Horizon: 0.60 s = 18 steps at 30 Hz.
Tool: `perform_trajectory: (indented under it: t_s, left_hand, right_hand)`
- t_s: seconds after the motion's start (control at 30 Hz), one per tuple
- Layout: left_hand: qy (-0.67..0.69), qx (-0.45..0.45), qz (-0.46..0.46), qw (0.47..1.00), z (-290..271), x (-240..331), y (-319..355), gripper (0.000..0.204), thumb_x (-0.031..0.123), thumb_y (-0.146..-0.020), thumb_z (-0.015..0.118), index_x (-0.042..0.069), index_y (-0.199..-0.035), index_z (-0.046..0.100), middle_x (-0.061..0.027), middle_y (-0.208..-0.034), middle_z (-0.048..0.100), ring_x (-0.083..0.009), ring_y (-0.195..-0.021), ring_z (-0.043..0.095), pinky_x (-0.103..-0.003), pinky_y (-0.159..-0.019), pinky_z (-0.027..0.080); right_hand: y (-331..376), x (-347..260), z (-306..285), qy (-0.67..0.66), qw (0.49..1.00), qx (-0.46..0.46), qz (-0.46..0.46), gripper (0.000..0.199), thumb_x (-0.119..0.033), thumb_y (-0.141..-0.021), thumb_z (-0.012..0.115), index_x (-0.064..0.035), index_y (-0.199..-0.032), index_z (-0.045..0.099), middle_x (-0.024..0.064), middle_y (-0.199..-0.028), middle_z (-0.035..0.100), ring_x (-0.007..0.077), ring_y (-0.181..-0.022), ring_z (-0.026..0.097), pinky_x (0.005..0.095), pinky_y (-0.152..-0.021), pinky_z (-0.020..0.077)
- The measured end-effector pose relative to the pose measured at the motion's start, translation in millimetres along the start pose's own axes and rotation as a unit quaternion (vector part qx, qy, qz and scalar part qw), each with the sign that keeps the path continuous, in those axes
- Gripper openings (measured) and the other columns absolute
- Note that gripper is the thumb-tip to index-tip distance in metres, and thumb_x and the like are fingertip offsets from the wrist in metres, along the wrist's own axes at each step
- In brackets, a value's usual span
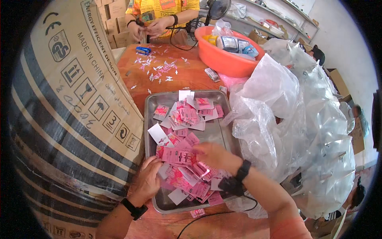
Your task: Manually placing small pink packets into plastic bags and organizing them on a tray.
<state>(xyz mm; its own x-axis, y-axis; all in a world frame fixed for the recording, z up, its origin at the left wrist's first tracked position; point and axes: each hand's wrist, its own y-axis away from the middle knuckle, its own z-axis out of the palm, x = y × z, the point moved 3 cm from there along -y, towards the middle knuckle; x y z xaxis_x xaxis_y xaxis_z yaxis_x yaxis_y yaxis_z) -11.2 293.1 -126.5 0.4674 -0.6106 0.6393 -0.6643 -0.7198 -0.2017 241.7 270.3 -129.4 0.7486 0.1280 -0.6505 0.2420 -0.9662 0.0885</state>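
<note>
Pink printed cards with white backs and hang holes (187,113) lie heaped in a shallow metal tray (223,131). My left hand (148,178) is at the tray's left edge, fingers curled against the end of a few pink cards (178,155) raised above the heap. From the right, my right hand (217,157) reaches over the heap. It is slightly blurred, its curled fingers closed at the other end of those cards; its fingertips are partly hidden. Each wrist wears a black band, and a small black device (232,185) with a cable is by the right one.
A tall cardboard carton (79,99) crowds the left side. Clear plastic bags (262,119) bulge on the right. Beyond the tray are small scattered pieces (161,69), a blue object (143,50) and an orange basin (225,59). Across the table, a person's hands (153,28) are busy.
</note>
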Motion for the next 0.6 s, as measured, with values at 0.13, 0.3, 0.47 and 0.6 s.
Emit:
perform_trajectory:
  t_s: [0.13,0.3,0.47,0.6]
  left_hand:
    - [0.004,0.003,-0.004,1.0,-1.1,5.4,-1.3,0.038,-0.005,-0.067,0.048,-0.003,-0.104,0.054,-0.0186,-0.11,0.055,-0.0365,-0.115,0.044,-0.042,-0.098,0.036]
    - [0.001,0.008,0.022,1.0,5.1,-2.2,3.0,0.037,-0.004,-0.067,0.049,-0.003,-0.104,0.054,-0.0182,-0.11,0.055,-0.0378,-0.113,0.045,-0.044,-0.096,0.037]
    - [0.014,-0.019,-0.003,1.0,4.9,-0.3,0.1,0.038,-0.007,-0.067,0.051,-0.002,-0.105,0.053,-0.0192,-0.113,0.054,-0.038,-0.118,0.042,-0.044,-0.099,0.035]
    - [0.003,-0.004,0.0,1.0,2.4,4.1,2.6,0.036,-0.006,-0.067,0.051,-0.003,-0.103,0.053,-0.0188,-0.111,0.055,-0.0378,-0.115,0.044,-0.044,-0.097,0.036]
  right_hand:
    - [-49.6,66.2,-40.6,0.155,0.97,0.098,0.159,0.042,-0.025,-0.073,0.061,-0.0087,-0.111,0.057,0.0209,-0.104,0.059,0.0378,-0.099,0.055,0.0419,-0.088,0.0428]
    - [-93.1,98.1,-37.1,0.205,0.941,0.255,0.081,0.051,-0.036,-0.072,0.061,-0.01,-0.116,0.055,0.0238,-0.107,0.056,0.0395,-0.102,0.052,0.0472,-0.092,0.0381]
    - [-80.5,48.6,-16.4,0.186,0.98,0.035,0.067,0.059,-0.04,-0.07,0.061,-0.0107,-0.121,0.052,0.0253,-0.109,0.054,0.0398,-0.106,0.05,0.0474,-0.094,0.0359]
    - [-72.4,31.3,-44.0,-0.04,0.986,-0.101,0.124,0.053,-0.032,-0.075,0.058,-0.0074,-0.121,0.051,0.0223,-0.111,0.056,0.0346,-0.106,0.052,0.0414,-0.092,0.0396]
